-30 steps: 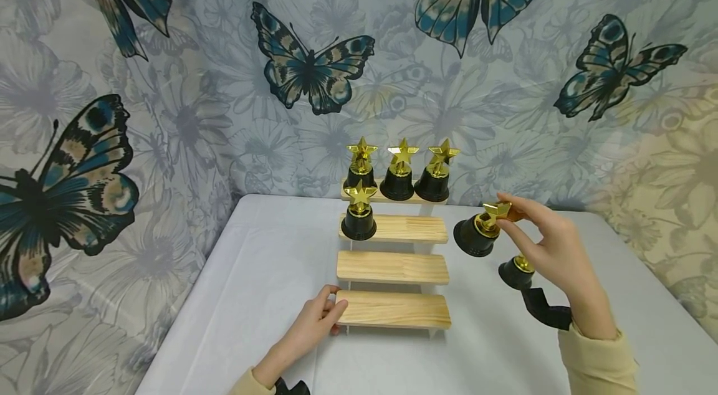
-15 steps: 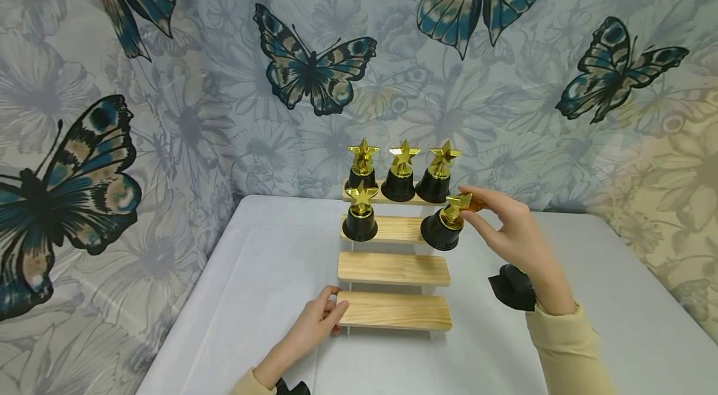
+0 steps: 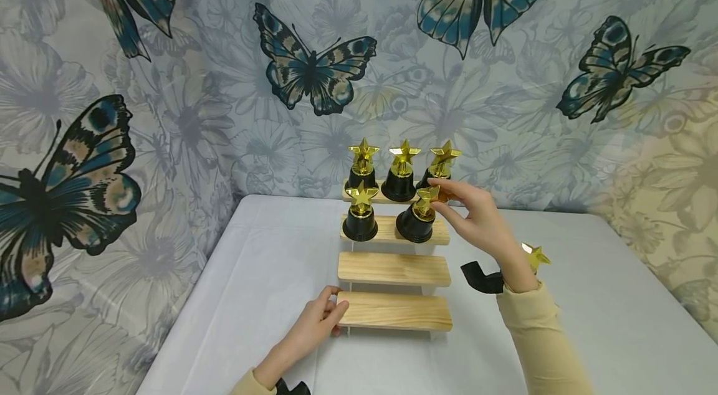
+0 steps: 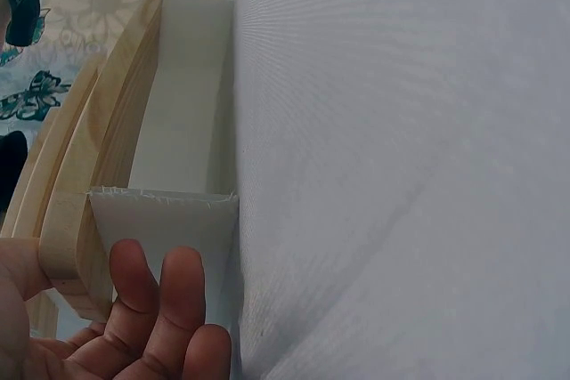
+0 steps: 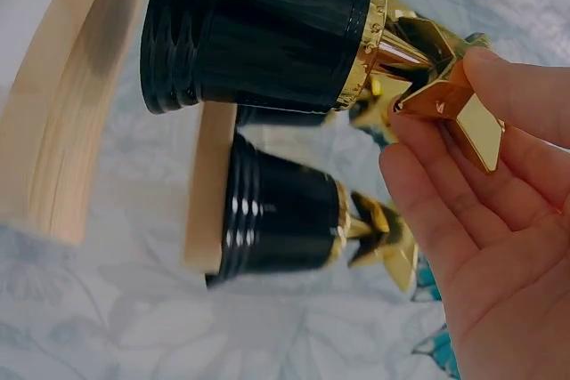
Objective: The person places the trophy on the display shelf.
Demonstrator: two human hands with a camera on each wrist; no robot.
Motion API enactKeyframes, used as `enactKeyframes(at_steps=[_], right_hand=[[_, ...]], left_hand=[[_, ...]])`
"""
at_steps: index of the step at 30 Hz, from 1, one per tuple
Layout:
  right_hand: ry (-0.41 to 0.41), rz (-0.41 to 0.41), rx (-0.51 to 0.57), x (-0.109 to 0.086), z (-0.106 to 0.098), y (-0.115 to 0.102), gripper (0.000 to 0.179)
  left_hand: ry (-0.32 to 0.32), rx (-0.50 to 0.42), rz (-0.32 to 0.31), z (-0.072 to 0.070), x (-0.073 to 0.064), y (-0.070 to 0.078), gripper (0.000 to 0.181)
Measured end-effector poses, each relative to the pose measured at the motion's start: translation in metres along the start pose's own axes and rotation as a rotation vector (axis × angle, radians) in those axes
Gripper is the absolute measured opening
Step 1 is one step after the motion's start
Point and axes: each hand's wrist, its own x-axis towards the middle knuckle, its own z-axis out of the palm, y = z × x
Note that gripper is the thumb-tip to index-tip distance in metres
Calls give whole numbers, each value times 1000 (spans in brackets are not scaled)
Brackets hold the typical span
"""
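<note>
My right hand [image 3: 471, 214] pinches a small trophy [image 3: 416, 224] by its gold star [image 5: 454, 100]. Its black base leans slightly over the right half of the second step from the top [image 3: 386, 230] of a wooden display stand; whether it touches the wood I cannot tell. At that step's left end stands another trophy [image 3: 360, 223], upright. Three more, among them a middle trophy [image 3: 399, 180], line the top step; the right one is partly covered by my hand. My left hand [image 3: 311, 323] grips the left end of the lowest step [image 3: 395, 311], thumb against its edge and fingers beneath [image 4: 134, 287].
Two lower steps, including the third step [image 3: 394, 269], carry nothing. Behind my right wrist a further trophy's star [image 3: 536, 256] shows on the white-covered table [image 3: 269, 258]. A butterfly-patterned cloth [image 3: 224, 133] hangs close behind the stand.
My right hand has carried its trophy leftward from beside the stand to over the second step. The left hand has stayed in place on the lowest step.
</note>
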Motion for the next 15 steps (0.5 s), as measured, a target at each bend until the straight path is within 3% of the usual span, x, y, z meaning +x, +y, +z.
enactKeyframes(at_steps=[6,15], right_hand=[[-30,-7,39,13,6,-20,39],[-109,38,97,14,23,12,40]], left_hand=[[2,13,2,0,0,0,46],[3,12,-5,0,0,0,46]])
